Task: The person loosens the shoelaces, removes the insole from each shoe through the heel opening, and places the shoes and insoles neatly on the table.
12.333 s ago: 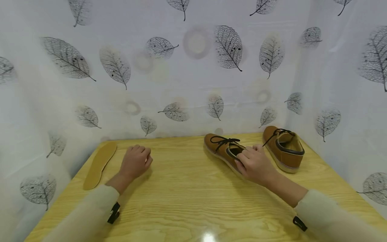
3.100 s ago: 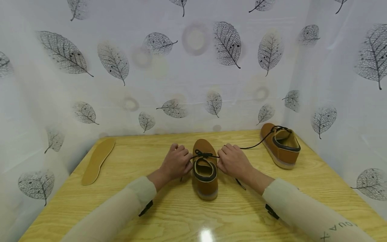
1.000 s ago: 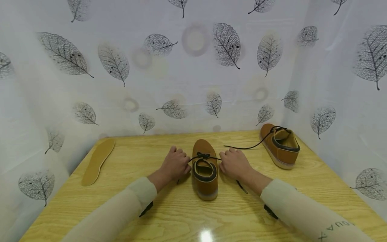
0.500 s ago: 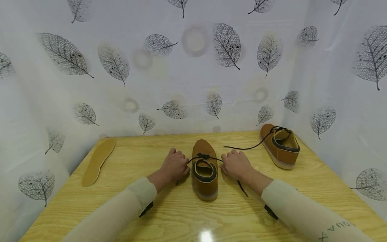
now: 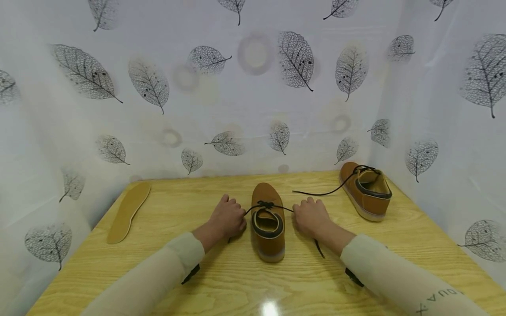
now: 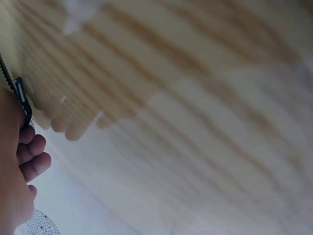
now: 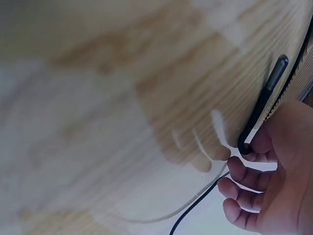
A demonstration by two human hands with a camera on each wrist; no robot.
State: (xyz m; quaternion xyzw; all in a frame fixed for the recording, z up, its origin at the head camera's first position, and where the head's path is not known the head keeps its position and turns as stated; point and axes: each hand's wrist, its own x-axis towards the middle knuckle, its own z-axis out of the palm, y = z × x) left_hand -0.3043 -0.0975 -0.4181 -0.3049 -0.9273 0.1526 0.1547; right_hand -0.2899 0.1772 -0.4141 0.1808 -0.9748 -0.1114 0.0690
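Observation:
A brown lace-up shoe (image 5: 269, 246) stands upright at mid-table, heel toward me, with a dark knot or small bow (image 5: 265, 204) over its tongue. On its left side my left hand (image 5: 228, 218) pinches one black shoelace, whose tip hangs below the fingers. To the right of the shoe, my right hand (image 5: 311, 217) grips the other lace end, leaving a tail (image 5: 319, 249) on the table. Both laces run taut from the knot. The left wrist view shows curled fingers on the shoelace (image 6: 24, 105); the right wrist view shows the lace tip (image 7: 264, 100) beyond the curled fingers.
The second brown shoe (image 5: 373, 202) stands at the far right of the wooden table (image 5: 189, 281), one black lace (image 5: 320, 194) trailing left from it. A tan insole (image 5: 128, 213) lies at the far left. A leaf-print curtain (image 5: 245, 101) closes off the back and sides.
Since the earliest frame the shoe has come from the right to the middle, and both hands have taken its laces. Over the last second my hands have drifted slightly apart, lengthening the laces between them.

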